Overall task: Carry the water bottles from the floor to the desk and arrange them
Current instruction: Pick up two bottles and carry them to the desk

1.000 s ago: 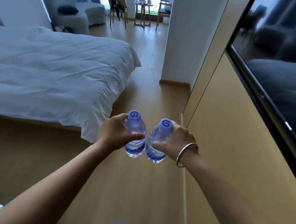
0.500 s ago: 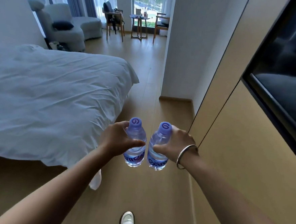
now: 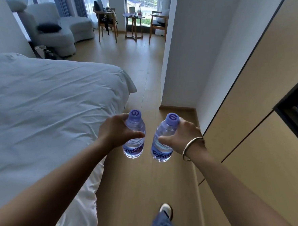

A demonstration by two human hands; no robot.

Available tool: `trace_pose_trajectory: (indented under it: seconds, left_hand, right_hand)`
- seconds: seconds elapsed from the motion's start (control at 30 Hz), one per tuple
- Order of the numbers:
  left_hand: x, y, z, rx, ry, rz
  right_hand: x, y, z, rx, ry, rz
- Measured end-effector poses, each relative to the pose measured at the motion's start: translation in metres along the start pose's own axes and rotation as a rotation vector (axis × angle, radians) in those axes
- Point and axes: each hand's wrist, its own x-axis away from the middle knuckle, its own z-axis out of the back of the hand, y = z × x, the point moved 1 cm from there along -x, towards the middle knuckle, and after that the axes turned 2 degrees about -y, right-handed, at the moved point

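left grip (image 3: pixel 115 131) curls round one water bottle (image 3: pixel 134 138); right grip (image 3: pixel 181 138) clasps another bottle (image 3: pixel 162 143), both upright

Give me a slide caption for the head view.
Left hand and right hand each carry a water bottle past the bed.

Two clear plastic water bottles (image 3: pixel 134 138) (image 3: pixel 162 145) wore lilac caps and purple-lettered labels; the rumpled bed linen (image 3: pixel 48 109) was white, the plank floor (image 3: pixel 144 73) pale tan.
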Motion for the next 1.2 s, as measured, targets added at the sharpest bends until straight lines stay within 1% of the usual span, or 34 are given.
trace_pose_trajectory:
  seconds: [0.23,0.5,0.6,0.73,0.97,1.2]
  left_hand:
    - [-0.115,-0.007,-0.03,-0.009,-0.008,0.036]
    - [-0.257,0.004,-0.06,0.025,0.039,0.112]
    - [-0.3,0.007,-0.07,0.013,0.063,0.116]
    - [-0.349,0.005,-0.079,0.024,0.063,0.144]
    - [-0.447,-0.021,-0.091,0.018,0.028,0.137]
    - [-0.582,-0.066,-0.073,0.023,0.025,0.093]
  right_hand:
    - [-0.123,0.029,-0.009,-0.016,-0.02,0.03]
    - [-0.278,0.066,0.016,0.026,-0.059,0.093]
    - [-0.325,0.078,0.023,0.053,-0.046,0.095]
    - [-0.377,0.087,0.021,0.055,-0.072,0.11]
    - [-0.475,0.091,0.004,0.033,-0.095,0.122]
    - [-0.609,0.068,-0.021,0.037,-0.095,0.097]
